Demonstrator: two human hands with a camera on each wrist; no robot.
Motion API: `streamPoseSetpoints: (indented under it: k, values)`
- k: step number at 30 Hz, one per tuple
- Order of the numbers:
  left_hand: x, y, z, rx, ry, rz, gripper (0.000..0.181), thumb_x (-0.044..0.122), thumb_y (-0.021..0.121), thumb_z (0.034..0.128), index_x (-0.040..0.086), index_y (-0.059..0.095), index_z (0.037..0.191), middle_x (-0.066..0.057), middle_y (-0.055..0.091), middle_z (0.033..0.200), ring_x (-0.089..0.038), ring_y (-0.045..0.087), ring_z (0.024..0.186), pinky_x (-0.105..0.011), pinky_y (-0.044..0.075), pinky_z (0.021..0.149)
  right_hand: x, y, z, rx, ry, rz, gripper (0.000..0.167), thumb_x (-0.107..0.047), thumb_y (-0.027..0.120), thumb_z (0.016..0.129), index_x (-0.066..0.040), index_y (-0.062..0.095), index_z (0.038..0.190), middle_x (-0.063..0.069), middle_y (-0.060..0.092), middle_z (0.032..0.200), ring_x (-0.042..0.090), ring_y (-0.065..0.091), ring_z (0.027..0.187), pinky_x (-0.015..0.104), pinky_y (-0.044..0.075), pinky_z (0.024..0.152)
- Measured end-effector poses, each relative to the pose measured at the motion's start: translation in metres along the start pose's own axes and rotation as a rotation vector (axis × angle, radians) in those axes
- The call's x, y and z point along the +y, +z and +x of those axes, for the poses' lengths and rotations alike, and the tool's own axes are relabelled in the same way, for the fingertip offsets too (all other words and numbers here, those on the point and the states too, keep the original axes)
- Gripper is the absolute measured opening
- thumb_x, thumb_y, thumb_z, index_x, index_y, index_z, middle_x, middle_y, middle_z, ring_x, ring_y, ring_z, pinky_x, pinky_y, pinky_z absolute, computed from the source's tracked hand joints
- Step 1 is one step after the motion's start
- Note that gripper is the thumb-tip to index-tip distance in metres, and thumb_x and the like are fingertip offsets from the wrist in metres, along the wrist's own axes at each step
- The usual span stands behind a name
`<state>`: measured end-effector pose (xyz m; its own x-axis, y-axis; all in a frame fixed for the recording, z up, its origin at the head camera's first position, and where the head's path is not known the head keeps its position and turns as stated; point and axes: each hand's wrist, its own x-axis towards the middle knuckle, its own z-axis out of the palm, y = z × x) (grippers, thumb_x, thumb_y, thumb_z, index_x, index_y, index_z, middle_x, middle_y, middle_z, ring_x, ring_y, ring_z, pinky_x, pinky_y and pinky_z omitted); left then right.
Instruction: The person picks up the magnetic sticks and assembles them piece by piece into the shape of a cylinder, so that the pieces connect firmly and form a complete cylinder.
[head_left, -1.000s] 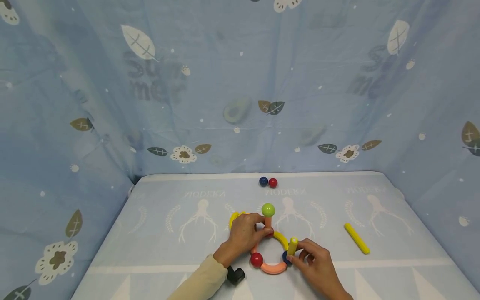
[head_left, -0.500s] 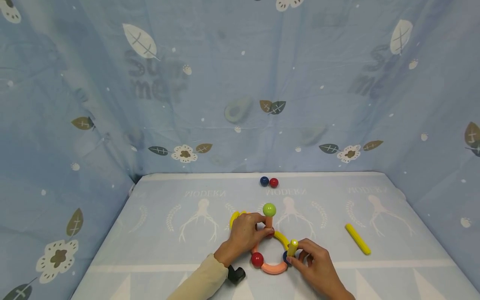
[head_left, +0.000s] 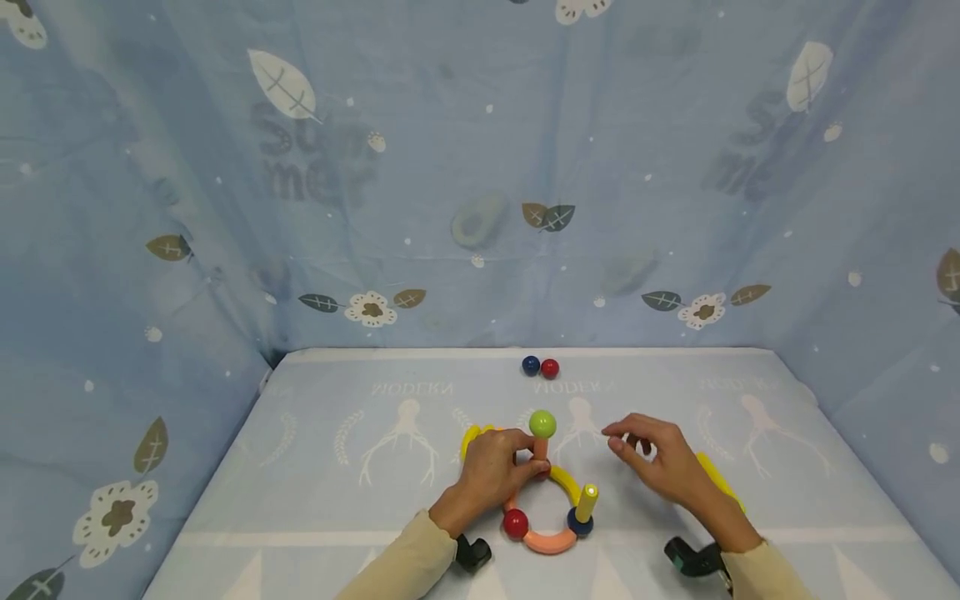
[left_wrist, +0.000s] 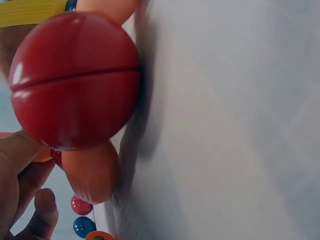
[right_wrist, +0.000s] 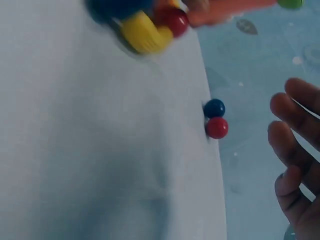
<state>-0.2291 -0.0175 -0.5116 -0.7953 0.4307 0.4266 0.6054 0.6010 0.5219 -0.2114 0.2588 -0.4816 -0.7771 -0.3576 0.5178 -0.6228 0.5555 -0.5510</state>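
A ring of curved orange and yellow pieces joined by balls lies on the table, with a red ball [head_left: 515, 523] at its left and a blue ball [head_left: 580, 522] at its right. An orange stick [head_left: 541, 448] topped by a green ball [head_left: 542, 423] rises from the far side; my left hand [head_left: 487, 471] pinches it low down, near a partly covered red ball. From the blue ball a yellow stick [head_left: 587, 503] stands up, tilted slightly right. My right hand [head_left: 660, 462] hovers right of the ring, holding nothing, fingers relaxed. In the left wrist view the red ball [left_wrist: 75, 80] looms close.
A loose blue ball [head_left: 531, 365] and red ball [head_left: 550, 368] sit side by side near the table's back edge. Another yellow stick [head_left: 720, 482] lies at right, partly behind my right forearm. More yellow pieces [head_left: 470, 437] show behind my left hand. Patterned cloth surrounds the table.
My right hand has let go of the yellow stick and moved up and to the right; the stick stays standing on the blue ball. The left hand keeps its hold.
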Motion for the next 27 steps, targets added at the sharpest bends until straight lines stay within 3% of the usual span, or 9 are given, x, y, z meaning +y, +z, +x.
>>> streamPoseSetpoints:
  k: [2, 4, 8, 13, 15, 17, 22, 27]
  values:
    - [0.0, -0.001, 0.0, -0.006, 0.002, 0.004, 0.021, 0.037, 0.082, 0.0791, 0.021, 0.076, 0.092, 0.012, 0.067, 0.081, 0.005, 0.042, 0.052, -0.014, 0.034, 0.048, 0.013, 0.005, 0.022, 0.009, 0.049, -0.061, 0.012, -0.015, 0.071, 0.091, -0.015, 0.073, 0.103, -0.012, 0.065, 0.086, 0.005, 0.052, 0.066, 0.026, 0.046, 0.057]
    - [0.0, -0.001, 0.0, -0.008, 0.007, 0.009, 0.021, 0.037, 0.082, 0.079, 0.021, 0.076, 0.091, 0.013, 0.066, 0.08, 0.006, 0.042, 0.052, -0.013, 0.034, 0.049, 0.025, 0.015, 0.043, -0.013, 0.124, -0.112, 0.018, -0.021, 0.072, 0.091, -0.011, 0.073, 0.106, -0.007, 0.067, 0.09, 0.008, 0.055, 0.069, 0.029, 0.048, 0.06]
    - [0.0, 0.0, 0.0, 0.0, 0.023, 0.028, 0.02, 0.037, 0.082, 0.079, 0.021, 0.076, 0.089, 0.014, 0.066, 0.08, 0.007, 0.041, 0.053, -0.012, 0.035, 0.049, 0.047, 0.037, 0.082, -0.138, 0.262, -0.211, 0.038, -0.026, 0.072, 0.091, -0.008, 0.065, 0.124, 0.007, 0.067, 0.107, 0.018, 0.059, 0.081, 0.037, 0.051, 0.07]
    - [0.001, 0.001, 0.001, 0.01, 0.024, 0.033, 0.017, 0.036, 0.082, 0.0794, 0.022, 0.075, 0.086, 0.014, 0.067, 0.081, 0.007, 0.041, 0.052, -0.011, 0.034, 0.049, 0.063, 0.056, 0.117, -0.313, 0.283, -0.328, 0.054, -0.021, 0.068, 0.093, -0.011, 0.051, 0.143, 0.018, 0.054, 0.131, 0.035, 0.056, 0.111, 0.055, 0.048, 0.088]
    - [0.003, 0.001, 0.001, 0.008, 0.021, 0.027, 0.016, 0.036, 0.082, 0.0798, 0.023, 0.074, 0.085, 0.015, 0.067, 0.082, 0.007, 0.041, 0.052, -0.011, 0.034, 0.049, 0.065, 0.059, 0.122, -0.355, 0.276, -0.35, 0.054, -0.017, 0.067, 0.093, -0.012, 0.05, 0.144, 0.018, 0.054, 0.131, 0.037, 0.054, 0.115, 0.057, 0.045, 0.092]
    - [0.004, 0.001, 0.0, 0.007, 0.022, 0.024, 0.015, 0.035, 0.082, 0.0799, 0.023, 0.073, 0.084, 0.016, 0.066, 0.083, 0.008, 0.041, 0.052, -0.011, 0.034, 0.049, 0.066, 0.061, 0.124, -0.362, 0.269, -0.341, 0.05, -0.015, 0.068, 0.092, -0.011, 0.055, 0.141, 0.016, 0.059, 0.124, 0.034, 0.057, 0.109, 0.053, 0.046, 0.092]
    - [0.005, 0.001, 0.0, 0.01, 0.023, 0.007, 0.015, 0.034, 0.083, 0.0791, 0.025, 0.071, 0.08, 0.017, 0.065, 0.081, 0.008, 0.041, 0.052, -0.012, 0.035, 0.049, 0.066, 0.063, 0.117, -0.266, 0.287, -0.249, 0.037, -0.016, 0.077, 0.086, -0.004, 0.068, 0.12, 0.009, 0.069, 0.099, 0.021, 0.061, 0.083, 0.04, 0.051, 0.081]
    - [0.003, 0.0, -0.001, 0.035, 0.03, 0.019, 0.017, 0.033, 0.084, 0.078, 0.027, 0.068, 0.077, 0.017, 0.064, 0.079, 0.007, 0.041, 0.053, -0.012, 0.034, 0.05, 0.061, 0.063, 0.102, -0.195, 0.34, -0.171, 0.033, -0.015, 0.082, 0.08, -0.003, 0.069, 0.107, 0.005, 0.067, 0.091, 0.017, 0.058, 0.075, 0.035, 0.052, 0.072]
